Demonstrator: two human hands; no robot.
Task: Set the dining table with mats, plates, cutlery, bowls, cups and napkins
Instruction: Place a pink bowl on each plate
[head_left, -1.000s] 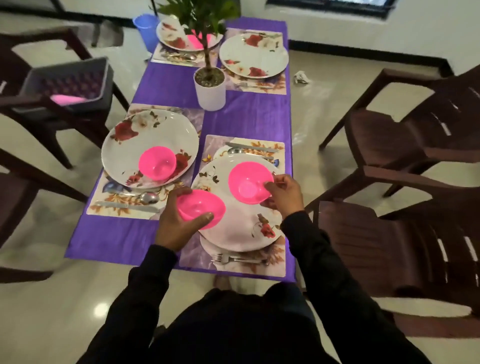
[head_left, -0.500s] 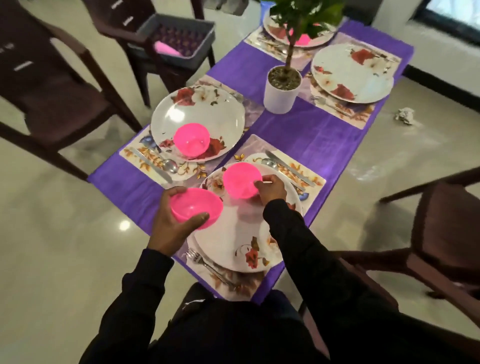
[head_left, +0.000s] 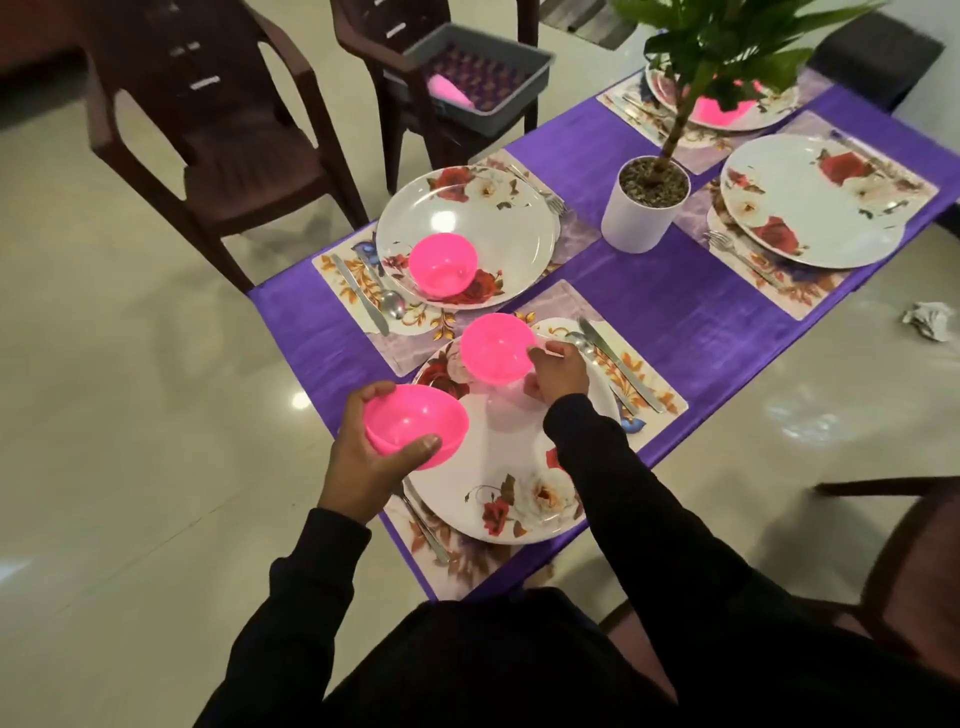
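My left hand (head_left: 366, 467) grips a pink bowl (head_left: 415, 423) above the near edge of the purple table (head_left: 670, 306). My right hand (head_left: 558, 371) pinches the rim of a second pink bowl (head_left: 496, 348) sitting on the far part of the near floral plate (head_left: 511, 467). That plate lies on a mat with a knife and spoon (head_left: 615, 364) on its right and a fork (head_left: 423, 525) on its left. A third pink bowl (head_left: 443, 263) sits on the left plate (head_left: 493, 223). The far right plate (head_left: 815, 200) holds no bowl. Another pink bowl (head_left: 714, 111) shows behind the plant leaves.
A white potted plant (head_left: 644, 205) stands mid-table. Brown chairs (head_left: 218, 130) stand to the left; one carries a grey crate (head_left: 483, 78) with a pink item inside. Another chair (head_left: 909, 545) is at the right. A crumpled paper (head_left: 930, 319) lies on the floor.
The view swung left around the table's near corner. My right hand has kept its hold on the bowl on the near plate, and my left hand still carries its bowl.
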